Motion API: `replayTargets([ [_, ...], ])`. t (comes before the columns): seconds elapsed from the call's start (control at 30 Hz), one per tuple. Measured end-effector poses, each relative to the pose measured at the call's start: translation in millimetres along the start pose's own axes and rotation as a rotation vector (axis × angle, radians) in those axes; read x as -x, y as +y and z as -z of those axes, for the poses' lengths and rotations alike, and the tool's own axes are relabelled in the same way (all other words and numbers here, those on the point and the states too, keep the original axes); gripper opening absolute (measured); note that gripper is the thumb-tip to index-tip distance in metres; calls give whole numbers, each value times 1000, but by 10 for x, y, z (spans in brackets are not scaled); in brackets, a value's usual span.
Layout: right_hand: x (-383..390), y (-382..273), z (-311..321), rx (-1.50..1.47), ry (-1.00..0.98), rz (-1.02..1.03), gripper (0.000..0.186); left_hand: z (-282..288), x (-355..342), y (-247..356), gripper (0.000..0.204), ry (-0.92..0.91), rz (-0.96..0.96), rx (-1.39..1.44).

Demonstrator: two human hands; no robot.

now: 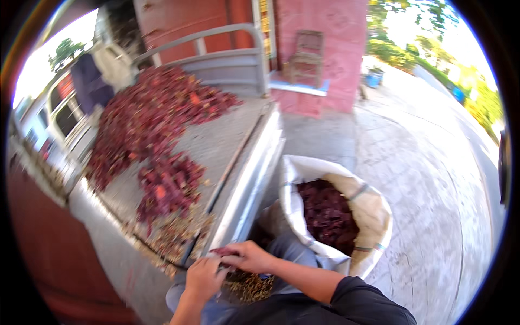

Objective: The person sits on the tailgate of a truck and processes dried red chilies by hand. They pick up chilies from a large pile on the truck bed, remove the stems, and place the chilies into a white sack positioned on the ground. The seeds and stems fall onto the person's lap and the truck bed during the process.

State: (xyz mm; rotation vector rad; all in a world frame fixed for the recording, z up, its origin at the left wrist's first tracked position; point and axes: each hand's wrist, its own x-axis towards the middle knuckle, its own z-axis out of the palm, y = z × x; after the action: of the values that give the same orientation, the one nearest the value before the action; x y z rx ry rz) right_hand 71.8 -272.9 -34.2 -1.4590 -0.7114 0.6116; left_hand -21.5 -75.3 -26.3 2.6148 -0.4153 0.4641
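Observation:
My left hand (200, 279) and my right hand (250, 257) meet above my lap, by the near edge of the truck bed. The fingers of both are closed around a dried red chili (222, 251), partly hidden by them. Farther up the bed lies a large pile of dried red chilies (157, 111), with a smaller heap (170, 187) nearer me. Beside my right leg stands a white woven sack (376, 208), its mouth wide and rolled back. Dark red chili pieces (327, 216) fill much of it.
Pale stems and seeds (176, 235) litter the bed's near corner, and more scraps (250, 287) lie between my legs. A metal rail (227, 57) closes the bed's far end. Beyond stand a pink wall (341, 54) and a wooden chair (307, 57). Concrete paving (422, 173) stretches right.

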Motion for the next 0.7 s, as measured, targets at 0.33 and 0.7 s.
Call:
replayTargets([
  [0.33, 328, 289, -49, -240, 134, -100, 28, -156, 52, -29, 11, -40, -105, 92],
  [0.7, 719, 93, -135, 1248, 58, 530, 31, -321, 305, -262, 11, -326, -405, -378],
])
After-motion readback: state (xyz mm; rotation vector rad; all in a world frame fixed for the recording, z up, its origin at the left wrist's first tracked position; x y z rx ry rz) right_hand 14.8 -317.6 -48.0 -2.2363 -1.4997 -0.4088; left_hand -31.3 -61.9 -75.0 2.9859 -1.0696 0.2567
